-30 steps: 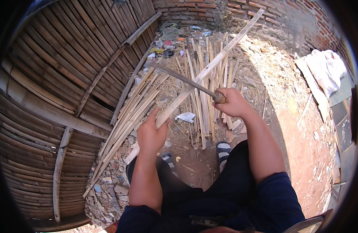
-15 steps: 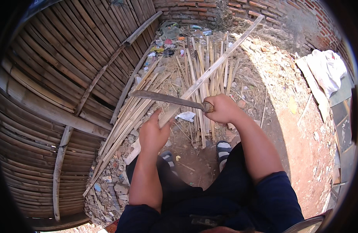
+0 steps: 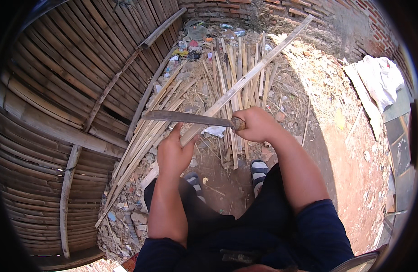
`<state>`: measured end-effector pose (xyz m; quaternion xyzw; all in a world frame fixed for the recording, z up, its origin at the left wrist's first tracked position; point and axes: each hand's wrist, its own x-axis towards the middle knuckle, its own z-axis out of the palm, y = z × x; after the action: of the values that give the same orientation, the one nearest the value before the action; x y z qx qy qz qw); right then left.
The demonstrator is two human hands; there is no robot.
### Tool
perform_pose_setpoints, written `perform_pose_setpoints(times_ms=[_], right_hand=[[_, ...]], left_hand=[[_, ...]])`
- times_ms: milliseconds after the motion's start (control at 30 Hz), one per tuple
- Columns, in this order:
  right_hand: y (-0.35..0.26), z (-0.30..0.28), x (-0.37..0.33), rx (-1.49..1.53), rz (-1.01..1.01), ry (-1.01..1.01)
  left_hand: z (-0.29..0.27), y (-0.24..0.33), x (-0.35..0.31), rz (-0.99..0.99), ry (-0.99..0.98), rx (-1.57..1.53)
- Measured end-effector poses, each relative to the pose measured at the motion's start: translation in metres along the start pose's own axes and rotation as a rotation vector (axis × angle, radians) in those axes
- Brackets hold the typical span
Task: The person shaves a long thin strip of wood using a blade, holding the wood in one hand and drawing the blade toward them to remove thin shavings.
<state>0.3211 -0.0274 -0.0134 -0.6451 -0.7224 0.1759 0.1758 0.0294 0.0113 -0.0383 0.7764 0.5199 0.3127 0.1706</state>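
Left hand (image 3: 172, 154) grasps the near end of a long bamboo slat (image 3: 249, 75); right hand (image 3: 256, 124) is clenched on a machete (image 3: 186, 118) laid across it; cut apparently unfinished; split strips (image 3: 238, 68) piled beyond.

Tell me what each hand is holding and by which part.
The right hand grips a long machete-like blade by its handle. The left hand holds a long bamboo strip near its lower end, just under the blade.
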Motion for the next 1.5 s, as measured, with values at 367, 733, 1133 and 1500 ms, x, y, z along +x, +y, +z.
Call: perform_pose_setpoints(times_ms=[367, 733, 1133, 1500], right_hand=[[-0.002, -0.002, -0.001, 0.146, 0.04, -0.001], [0.013, -0.005, -0.011, 0.07, -0.119, -0.038], [0.029, -0.033, 0.0, 0.204, 0.168, 0.131], [-0.011, 0.009, -0.004, -0.132, -0.149, -0.025]], left_hand=[[-0.006, 0.012, 0.005, -0.19, -0.094, -0.067], [-0.005, 0.009, 0.006, -0.089, -0.2, -0.115], [-0.016, -0.01, 0.004, -0.183, -0.275, -0.231], [-0.009, -0.001, 0.006, -0.143, -0.355, -0.263]])
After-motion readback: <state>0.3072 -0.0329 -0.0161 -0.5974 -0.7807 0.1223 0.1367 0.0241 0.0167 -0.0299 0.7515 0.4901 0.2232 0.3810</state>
